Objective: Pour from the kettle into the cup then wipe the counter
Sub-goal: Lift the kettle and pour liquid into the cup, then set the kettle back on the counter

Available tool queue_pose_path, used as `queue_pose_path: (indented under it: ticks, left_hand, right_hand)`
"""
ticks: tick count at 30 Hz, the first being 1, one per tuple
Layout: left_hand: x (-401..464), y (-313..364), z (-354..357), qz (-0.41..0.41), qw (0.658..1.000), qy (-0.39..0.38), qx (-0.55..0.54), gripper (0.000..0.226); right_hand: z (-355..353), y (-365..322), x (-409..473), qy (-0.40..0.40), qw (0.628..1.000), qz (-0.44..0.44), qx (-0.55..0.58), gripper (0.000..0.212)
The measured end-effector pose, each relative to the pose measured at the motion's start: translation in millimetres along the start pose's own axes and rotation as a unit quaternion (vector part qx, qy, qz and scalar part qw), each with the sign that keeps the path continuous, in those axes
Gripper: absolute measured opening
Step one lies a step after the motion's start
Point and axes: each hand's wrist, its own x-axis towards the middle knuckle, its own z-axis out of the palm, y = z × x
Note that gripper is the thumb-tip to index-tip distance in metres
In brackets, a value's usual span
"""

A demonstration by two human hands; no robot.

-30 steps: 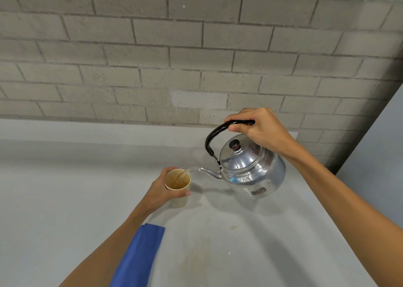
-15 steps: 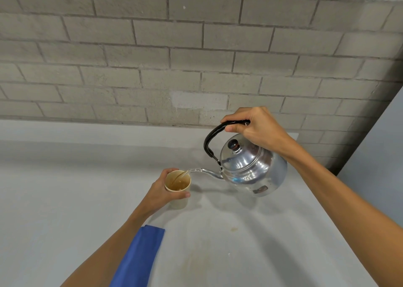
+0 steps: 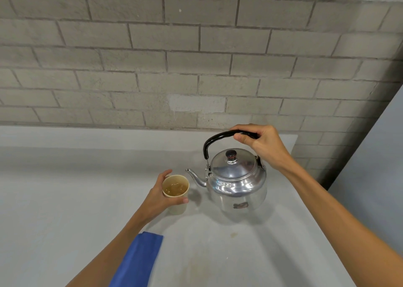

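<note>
A shiny metal kettle (image 3: 237, 184) with a black handle stands level on the grey counter (image 3: 65, 199), spout pointing left. My right hand (image 3: 259, 144) grips the top of its handle. Just left of the spout a pale paper cup (image 3: 175, 194) holds brownish liquid; my left hand (image 3: 158, 197) is wrapped around its left side and front. No stream runs from the spout. A folded blue cloth (image 3: 137, 260) lies on the counter under my left forearm.
A grey brick wall (image 3: 196, 58) rises behind the counter. The counter's right edge runs diagonally past my right forearm, with a grey floor or panel (image 3: 375, 167) beyond. A faint stain (image 3: 233, 235) marks the counter in front of the kettle.
The kettle was tilted and pouring a thin stream into the cup; it is now level, lower, and the stream has stopped. My left hand still holds the cup.
</note>
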Motion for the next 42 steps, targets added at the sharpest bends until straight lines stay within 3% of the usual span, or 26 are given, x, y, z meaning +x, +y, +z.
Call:
queue_pose_path:
  ticks: [3, 6, 8, 11, 16, 21, 26, 32, 42]
  left_hand:
    - [-2, 4, -2, 0.004, 1.0, -0.022, -0.008, 0.114]
    - [-3, 17, -9, 0.016, 0.999, -0.044, -0.016, 0.115]
    - [2, 33, -14, 0.049, 0.999, -0.017, -0.016, 0.108]
    - [17, 67, -13, 0.101, 0.995, 0.011, -0.002, 0.078]
    - [50, 116, 19, 0.161, 0.985, -0.051, 0.042, 0.061]
    - [85, 121, 53, 0.14, 0.981, -0.1, 0.089, 0.06]
    - [110, 108, 67, 0.119, 0.986, -0.077, 0.085, 0.034]
    - [137, 102, 73, 0.134, 0.979, -0.059, 0.14, 0.03]
    - [182, 96, 79, 0.144, 0.979, -0.012, 0.142, 0.018]
  right_hand:
    - [-1, 6, -2, 0.029, 0.999, 0.007, 0.044, 0.024]
    - [-3, 14, -2, 0.053, 0.996, 0.005, 0.071, 0.024]
    - [-3, 19, -2, 0.06, 0.995, 0.0, 0.082, 0.024]
    - [3, 29, 0, 0.061, 0.994, -0.005, 0.085, 0.024]
    - [15, 54, 4, 0.067, 0.991, 0.023, 0.113, 0.024]
    - [26, 84, 12, 0.07, 0.99, 0.049, 0.115, 0.022]
    - [35, 107, 21, 0.083, 0.983, 0.072, 0.145, 0.024]
    - [41, 124, 40, 0.084, 0.98, 0.085, 0.159, 0.024]
    - [47, 139, 76, 0.094, 0.981, 0.069, 0.153, 0.023]
